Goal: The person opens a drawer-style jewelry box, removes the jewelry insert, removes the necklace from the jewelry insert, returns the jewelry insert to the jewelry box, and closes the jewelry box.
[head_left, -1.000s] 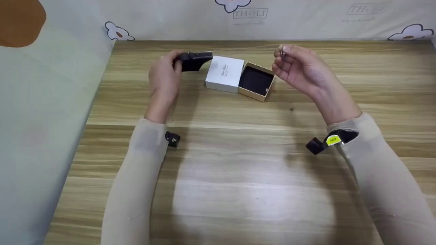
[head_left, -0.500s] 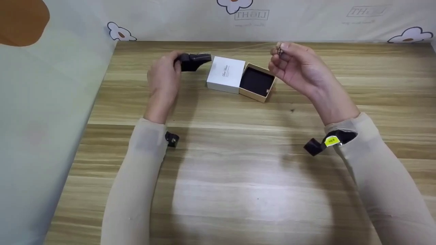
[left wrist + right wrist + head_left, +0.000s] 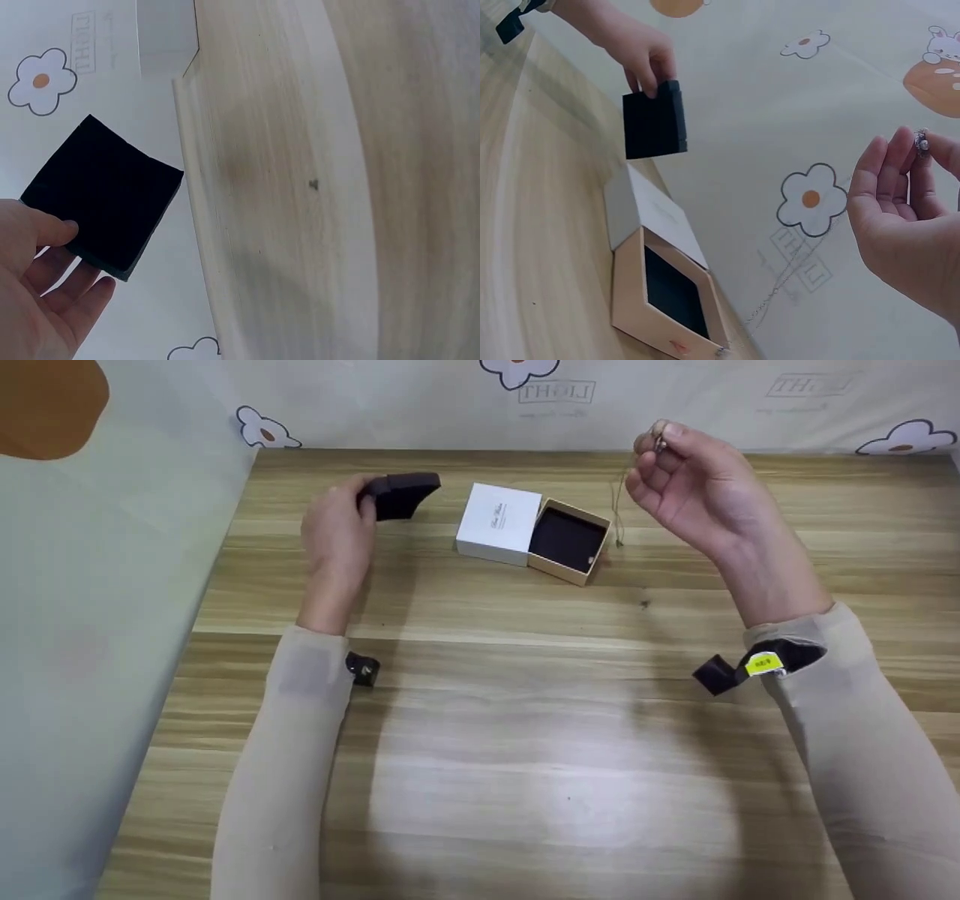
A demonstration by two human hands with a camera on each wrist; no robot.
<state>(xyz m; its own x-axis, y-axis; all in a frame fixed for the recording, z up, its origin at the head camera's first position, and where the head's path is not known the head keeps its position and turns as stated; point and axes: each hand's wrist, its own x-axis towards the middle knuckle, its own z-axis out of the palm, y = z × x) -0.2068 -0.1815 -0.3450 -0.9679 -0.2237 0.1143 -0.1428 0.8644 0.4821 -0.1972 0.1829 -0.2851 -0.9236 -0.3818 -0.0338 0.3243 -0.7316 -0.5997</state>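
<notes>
My left hand point(image 3: 337, 529) grips a thin black square pad point(image 3: 405, 499) by its edge, above the table to the left of the boxes. In the left wrist view the pad point(image 3: 105, 195) lies between thumb and fingers. My right hand point(image 3: 701, 491) is raised at the back right, thumb and forefinger pinching the pendant point(image 3: 660, 441) of a necklace. Its fine chain point(image 3: 616, 510) dangles beside the hand, down past the right of the small open box. A sparkling stone on the pendant point(image 3: 922, 142) shows in the right wrist view.
A white box lid point(image 3: 499, 517) with printed script stands on the wooden table point(image 3: 480, 660). Against it sits the cream box base point(image 3: 555, 568) with a dark inside. Behind is a sheet point(image 3: 420, 405) with flower prints.
The chain, stretched from the pad to my right hand before, now hangs free of the pad. My right hand has moved up and right; the left, with the pad, slightly left.
</notes>
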